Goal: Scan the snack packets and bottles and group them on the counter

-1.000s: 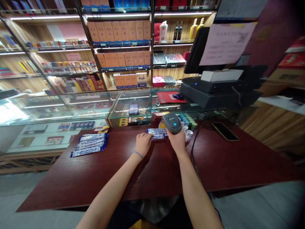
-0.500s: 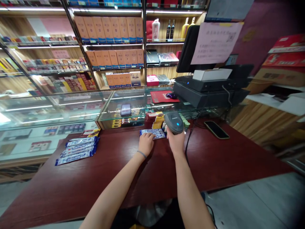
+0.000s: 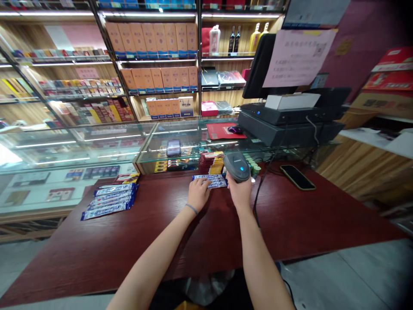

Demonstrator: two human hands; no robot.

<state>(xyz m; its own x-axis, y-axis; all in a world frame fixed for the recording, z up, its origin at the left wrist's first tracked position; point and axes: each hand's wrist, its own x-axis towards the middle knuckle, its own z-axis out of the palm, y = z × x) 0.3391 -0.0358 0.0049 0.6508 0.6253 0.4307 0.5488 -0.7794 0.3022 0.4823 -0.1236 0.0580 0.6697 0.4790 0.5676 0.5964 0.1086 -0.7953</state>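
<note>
My right hand (image 3: 241, 193) is wrapped round the handle of a grey barcode scanner (image 3: 238, 165), which shows a blue light on top. The scanner is held above the table, tilted away from me. My left hand (image 3: 198, 193) lies with its fingers over the near side of some blue-and-white snack sticks (image 3: 217, 181), which rest flat on the table just left of the scanner. Its fingertips touch the wrappers and partly cover them. Several more blue-and-white snack sticks (image 3: 111, 200) lie in an overlapping row on the left of the table.
Behind the sticks stands a stack of red and yellow packets (image 3: 211, 163), with small green items (image 3: 253, 167) beside it. A phone (image 3: 297, 177) lies on the right of the dark red table (image 3: 155, 245). A glass counter (image 3: 180, 129), a mouse (image 3: 235, 129) and a monitor (image 3: 260, 66) are farther back.
The whole view has shifted slightly, so the scene sits a little farther right. My left hand stays on the snack sticks, and my right hand still holds the barcode scanner above the table.
</note>
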